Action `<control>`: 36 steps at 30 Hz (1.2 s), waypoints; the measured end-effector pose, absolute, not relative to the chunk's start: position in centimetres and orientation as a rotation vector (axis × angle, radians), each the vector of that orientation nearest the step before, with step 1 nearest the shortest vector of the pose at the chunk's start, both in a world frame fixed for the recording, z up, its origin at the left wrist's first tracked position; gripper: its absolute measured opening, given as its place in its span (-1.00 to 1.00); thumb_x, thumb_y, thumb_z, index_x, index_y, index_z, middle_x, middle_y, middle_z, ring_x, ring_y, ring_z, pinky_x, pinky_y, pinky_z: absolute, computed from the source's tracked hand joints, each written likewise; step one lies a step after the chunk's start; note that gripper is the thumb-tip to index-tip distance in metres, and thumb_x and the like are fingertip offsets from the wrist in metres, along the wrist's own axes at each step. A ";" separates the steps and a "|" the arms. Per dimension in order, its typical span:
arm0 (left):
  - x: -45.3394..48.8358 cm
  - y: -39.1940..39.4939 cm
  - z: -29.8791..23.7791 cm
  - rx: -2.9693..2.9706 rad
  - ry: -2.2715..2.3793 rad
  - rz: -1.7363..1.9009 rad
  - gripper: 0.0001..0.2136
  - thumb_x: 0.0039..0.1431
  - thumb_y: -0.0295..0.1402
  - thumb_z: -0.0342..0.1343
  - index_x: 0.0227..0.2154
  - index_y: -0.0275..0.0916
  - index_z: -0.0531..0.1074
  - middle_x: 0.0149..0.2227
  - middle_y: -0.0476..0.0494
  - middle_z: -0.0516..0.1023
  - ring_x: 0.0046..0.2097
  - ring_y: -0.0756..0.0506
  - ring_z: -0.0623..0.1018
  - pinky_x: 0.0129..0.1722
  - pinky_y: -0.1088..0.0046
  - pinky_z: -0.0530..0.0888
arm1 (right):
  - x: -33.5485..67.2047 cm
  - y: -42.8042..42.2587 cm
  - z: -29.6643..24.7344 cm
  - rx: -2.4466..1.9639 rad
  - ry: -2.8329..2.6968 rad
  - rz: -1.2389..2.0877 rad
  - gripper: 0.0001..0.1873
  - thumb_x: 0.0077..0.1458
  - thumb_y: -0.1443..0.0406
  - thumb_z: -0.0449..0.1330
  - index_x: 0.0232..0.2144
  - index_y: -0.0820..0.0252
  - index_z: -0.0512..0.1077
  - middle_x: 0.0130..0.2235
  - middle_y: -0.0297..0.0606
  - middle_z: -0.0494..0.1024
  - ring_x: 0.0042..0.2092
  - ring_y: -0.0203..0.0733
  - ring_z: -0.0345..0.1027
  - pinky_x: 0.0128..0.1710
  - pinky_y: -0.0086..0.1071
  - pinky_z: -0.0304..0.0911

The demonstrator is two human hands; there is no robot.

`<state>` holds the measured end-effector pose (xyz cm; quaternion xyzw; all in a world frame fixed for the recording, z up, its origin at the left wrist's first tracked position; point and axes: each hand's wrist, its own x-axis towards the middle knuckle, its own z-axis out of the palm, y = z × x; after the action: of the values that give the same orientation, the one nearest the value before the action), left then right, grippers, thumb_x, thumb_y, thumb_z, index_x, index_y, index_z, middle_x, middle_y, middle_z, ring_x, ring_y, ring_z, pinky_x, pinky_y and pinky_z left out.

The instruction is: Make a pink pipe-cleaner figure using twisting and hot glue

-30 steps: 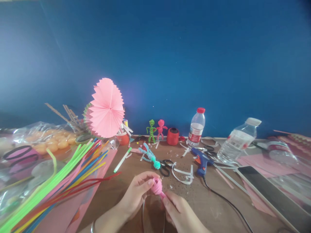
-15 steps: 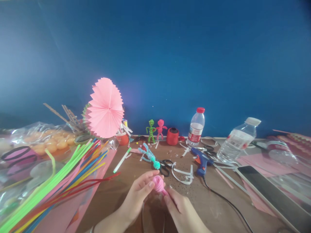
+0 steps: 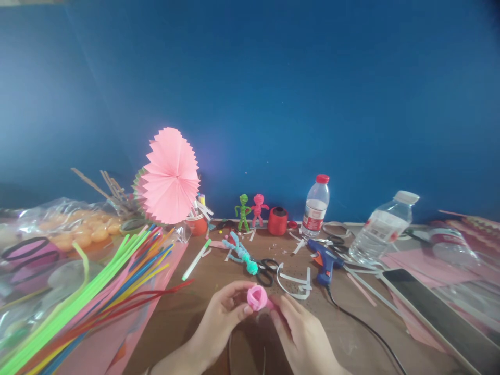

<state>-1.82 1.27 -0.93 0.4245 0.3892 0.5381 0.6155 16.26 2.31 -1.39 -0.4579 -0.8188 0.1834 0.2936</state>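
A small ball of coiled pink pipe cleaner (image 3: 257, 298) is held above the near middle of the table. My left hand (image 3: 224, 312) pinches it from the left, thumb in front and fingers behind. My right hand (image 3: 295, 323) is closed on the pink strand that leaves the ball's right side. Just beyond my hands a blue and turquoise pipe-cleaner figure (image 3: 244, 256) lies beside black-handled scissors (image 3: 267, 271). Green (image 3: 242, 212) and pink (image 3: 258, 210) figures of the same sort stand upright by the wall.
Loose pipe cleaners (image 3: 89, 291) spread across the left. A blue glue gun (image 3: 325, 262) with a black cord lies right of centre, near white paper strips (image 3: 297, 281). Two water bottles (image 3: 315, 205) stand behind it. A phone (image 3: 433, 317) lies at the right, a pink paper fan (image 3: 172, 177) at back left.
The pink ball has turned so its looped, hollow side shows. My right hand has shifted slightly right and its fingers have come up closer beside the ball.
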 end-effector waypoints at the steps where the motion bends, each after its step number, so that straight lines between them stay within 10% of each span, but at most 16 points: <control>1: -1.8 1.3 -0.9 0.979 0.890 1.244 -0.75 -0.07 -0.39 0.28 -0.25 -0.22 0.50 -0.27 -0.13 0.58 -0.22 -0.08 0.50 -0.20 0.43 0.41 | 16.3 2.3 -1.4 -1.220 -2.188 0.489 -0.75 0.20 0.30 -0.10 -0.27 0.14 0.38 -0.37 -0.21 0.48 -0.34 -0.12 0.42 -0.38 -0.38 0.29; 20: -2.0 1.9 -1.5 0.843 0.762 1.230 -0.73 -0.08 -0.45 0.28 -0.29 -0.27 0.36 -0.32 -0.14 0.56 -0.33 0.00 0.50 -0.30 0.48 0.39 | 16.9 3.5 -3.3 -1.255 -1.761 0.767 -0.79 0.10 0.22 0.00 -0.54 0.12 0.14 -0.52 -0.40 0.28 -0.48 -0.27 0.22 -0.43 -0.47 0.20; 31: -1.7 2.9 -3.1 0.733 0.922 1.241 -0.72 -0.19 -0.31 0.33 -0.44 -0.32 0.38 -0.51 -0.05 0.49 -0.51 0.01 0.45 -0.51 0.51 0.38 | 16.1 4.0 -0.9 -1.121 -1.972 0.696 -0.77 0.08 0.18 0.11 -0.56 0.10 0.40 -0.55 -0.34 0.45 -0.50 -0.22 0.33 -0.44 -0.44 0.24; 36: -1.7 2.6 -2.8 0.772 0.895 1.272 -0.75 -0.18 -0.30 0.33 -0.47 -0.31 0.41 -0.55 -0.04 0.48 -0.51 0.01 0.44 -0.50 0.51 0.34 | 12.8 5.2 2.2 -0.950 -2.077 0.526 -0.87 0.09 0.29 0.11 -0.42 0.08 0.46 -0.26 -0.22 0.52 -0.25 -0.15 0.40 -0.24 -0.38 0.28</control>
<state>-1.65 2.64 -2.76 0.3394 0.3933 0.5591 0.6462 12.77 5.17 2.22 -0.3736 -0.8166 0.2070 0.3883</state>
